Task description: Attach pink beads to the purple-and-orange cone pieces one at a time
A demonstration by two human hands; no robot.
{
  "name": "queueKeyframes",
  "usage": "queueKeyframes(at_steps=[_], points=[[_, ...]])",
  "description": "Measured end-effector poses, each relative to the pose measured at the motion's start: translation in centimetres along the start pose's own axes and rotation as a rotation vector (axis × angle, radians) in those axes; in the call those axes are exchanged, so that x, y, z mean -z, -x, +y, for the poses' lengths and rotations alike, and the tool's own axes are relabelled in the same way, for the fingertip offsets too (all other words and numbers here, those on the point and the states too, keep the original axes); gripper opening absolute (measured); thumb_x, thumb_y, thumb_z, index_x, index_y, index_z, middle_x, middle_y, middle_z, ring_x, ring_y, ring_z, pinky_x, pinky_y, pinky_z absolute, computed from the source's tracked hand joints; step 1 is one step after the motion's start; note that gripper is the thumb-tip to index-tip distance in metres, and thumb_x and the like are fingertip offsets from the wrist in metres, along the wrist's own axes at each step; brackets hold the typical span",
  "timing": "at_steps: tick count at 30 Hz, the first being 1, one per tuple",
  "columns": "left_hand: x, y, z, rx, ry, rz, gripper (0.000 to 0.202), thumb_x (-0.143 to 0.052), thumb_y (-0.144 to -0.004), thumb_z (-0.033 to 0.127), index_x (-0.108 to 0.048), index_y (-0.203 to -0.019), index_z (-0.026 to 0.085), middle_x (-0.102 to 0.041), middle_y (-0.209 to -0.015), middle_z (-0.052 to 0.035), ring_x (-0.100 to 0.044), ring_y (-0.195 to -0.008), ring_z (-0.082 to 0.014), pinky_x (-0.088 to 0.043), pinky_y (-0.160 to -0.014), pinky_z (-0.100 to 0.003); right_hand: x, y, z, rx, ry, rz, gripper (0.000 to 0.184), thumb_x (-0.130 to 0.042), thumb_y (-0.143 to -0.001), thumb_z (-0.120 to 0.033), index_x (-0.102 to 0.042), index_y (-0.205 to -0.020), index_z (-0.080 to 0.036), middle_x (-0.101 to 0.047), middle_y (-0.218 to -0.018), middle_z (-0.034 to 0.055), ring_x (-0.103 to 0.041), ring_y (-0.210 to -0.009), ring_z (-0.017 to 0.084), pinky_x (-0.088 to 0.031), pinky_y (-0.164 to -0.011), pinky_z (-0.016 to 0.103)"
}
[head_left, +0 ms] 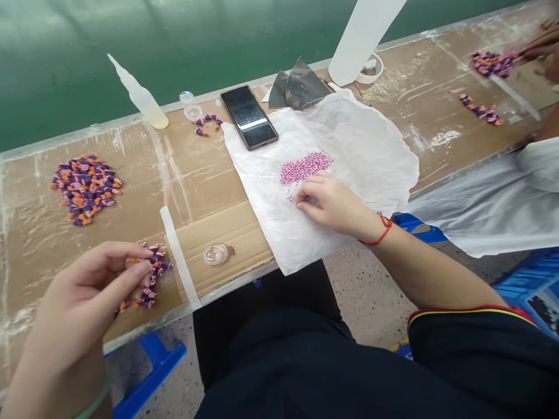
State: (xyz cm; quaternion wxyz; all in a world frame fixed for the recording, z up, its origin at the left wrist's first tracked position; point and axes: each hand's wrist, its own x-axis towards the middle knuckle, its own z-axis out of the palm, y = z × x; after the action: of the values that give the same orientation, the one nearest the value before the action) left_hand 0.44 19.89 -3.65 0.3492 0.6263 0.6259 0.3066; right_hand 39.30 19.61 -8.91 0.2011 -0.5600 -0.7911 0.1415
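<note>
My left hand [100,285] is closed in a pinch over a small group of purple, pink and orange pieces [152,276] near the table's front edge. Whatever sits between its fingertips is too small to make out. On the white sheet [279,233], my right hand [329,201] pinches thumb and fingers together beside a pile of tiny pink bits [305,167]. A few loose bits lie at those fingertips, and I cannot tell whether any is held. Between the hands stands a small clear round container [216,254].
A larger heap of purple and orange pieces [87,186] lies at left. Behind are a squeeze bottle [148,105], a phone [250,116], camouflage-patterned scraps [301,84] and a tape roll [371,68]. At far right, another person's hand [541,46] touches similar pieces [493,63].
</note>
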Motion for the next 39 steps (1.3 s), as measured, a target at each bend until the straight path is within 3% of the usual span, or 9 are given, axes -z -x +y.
queueKeyframes(at_steps=[4, 7, 9, 13, 16, 18, 22, 31, 39], points=[[-0.8, 1.3, 0.8, 0.08, 0.186, -0.134, 0.01, -0.073, -0.073, 0.016, -0.072, -0.08, 0.023, -0.067, -0.062, 0.0008, -0.059, -0.049, -0.0135, -0.05, -0.043, -0.021, -0.5, -0.2, -0.1, 0.016, 0.08, -0.029, 0.016, -0.053, -0.087, -0.012, -0.054, -0.073, -0.02, -0.061, -0.076, 0.0083, -0.049, -0.08, 0.024, -0.04, -0.081, 0.041], [-1.6, 2.5, 1.3, 0.04, 0.251, -0.188, 0.004, -0.073, -0.08, 0.023, -0.071, -0.076, 0.022, -0.062, -0.059, 0.0009, -0.055, -0.049, -0.0107, -0.044, -0.043, -0.017, -0.7, -0.1, 0.0, 0.013, 0.099, -0.023, 0.018, -0.051, -0.087, -0.012, -0.053, -0.072, -0.02, -0.059, -0.076, 0.0088, -0.048, -0.079, 0.025, -0.039, -0.08, 0.042], [-2.4, 3.4, 1.8, 0.002, 0.294, -0.221, 0.019, -0.071, -0.087, 0.031, -0.069, -0.072, 0.02, -0.056, -0.054, 0.0016, -0.049, -0.046, -0.0084, -0.039, -0.042, -0.016, -0.5, 0.1, -0.2, -0.02, 0.036, 0.015, 0.017, -0.053, -0.086, -0.012, -0.051, -0.072, -0.021, -0.059, -0.077, 0.0085, -0.048, -0.08, 0.025, -0.039, -0.08, 0.042], [-5.3, 5.0, 3.5, -0.094, 0.412, -0.24, 0.024, -0.07, -0.09, 0.034, -0.07, -0.07, 0.02, -0.058, -0.054, 0.0015, -0.048, -0.045, -0.0074, -0.036, -0.041, -0.016, 0.5, 1.1, -2.1, -0.153, -0.461, 0.045, 0.012, -0.055, -0.09, -0.018, -0.052, -0.079, -0.021, -0.056, -0.078, 0.0034, -0.05, -0.077, 0.02, -0.041, -0.074, 0.037], [-8.5, 5.5, 5.2, -0.111, 0.579, -0.292, 0.009, -0.068, -0.091, 0.025, -0.076, -0.092, 0.023, -0.063, -0.057, 0.0024, -0.05, -0.044, -0.0067, -0.036, -0.041, -0.016, 0.9, 1.7, -4.7, -0.178, -0.836, 0.074, 0.011, -0.057, -0.095, -0.025, -0.054, -0.085, -0.022, -0.052, -0.08, 0.0, -0.049, -0.074, 0.016, -0.042, -0.07, 0.032], [-10.6, 5.5, 6.2, -0.092, 0.68, -0.339, 0.018, -0.068, -0.09, 0.022, -0.076, -0.106, 0.022, -0.059, -0.053, 0.0046, -0.05, -0.044, -0.0067, -0.039, -0.044, -0.017, 0.8, 1.9, -6.5, -0.101, -0.914, 0.135, 0.011, -0.058, -0.096, -0.025, -0.054, -0.086, -0.022, -0.051, -0.08, -0.0008, -0.048, -0.076, 0.015, -0.042, -0.071, 0.031], [-13.0, 5.5, 7.1, -0.064, 0.81, -0.363, 0.031, -0.068, -0.089, 0.024, -0.073, -0.12, 0.019, -0.057, -0.055, 0.0056, -0.049, -0.043, -0.0065, -0.044, -0.047, -0.019, 0.1, 1.9, -8.8, 0.102, -0.789, 0.269, 0.01, -0.057, -0.096, -0.018, -0.053, -0.088, -0.023, -0.053, -0.083, -0.0001, -0.05, -0.081, 0.016, -0.042, -0.075, 0.033], [-13.1, 6.3, 7.1, -0.05, 0.867, -0.327, 0.027, -0.071, -0.085, 0.021, -0.076, -0.112, 0.019, -0.057, -0.052, 0.0066, -0.047, -0.042, -0.0058, -0.042, -0.047, -0.02, 0.0, 1.8, -9.1, 0.29, -0.555, 0.416, 0.016, -0.061, -0.09, -0.009, -0.052, -0.09, -0.023, -0.054, -0.081, -0.0001, -0.055, -0.078, 0.015, -0.048, -0.073, 0.034], [-12.6, 5.7, 7.4, 0.271, 1.056, -0.434, 0.017, -0.079, -0.076, 0.031, -0.074, -0.084, 0.017, -0.057, -0.054, 0.0048, -0.042, -0.04, -0.0039, -0.028, -0.04, -0.017, 0.2, 1.8, -8.5, 0.552, -0.248, 0.51, 0.03, -0.059, -0.086, -0.002, -0.064, -0.099, -0.029, -0.067, -0.113, 0.0043, -0.061, -0.114, 0.023, -0.054, -0.092, 0.045]])
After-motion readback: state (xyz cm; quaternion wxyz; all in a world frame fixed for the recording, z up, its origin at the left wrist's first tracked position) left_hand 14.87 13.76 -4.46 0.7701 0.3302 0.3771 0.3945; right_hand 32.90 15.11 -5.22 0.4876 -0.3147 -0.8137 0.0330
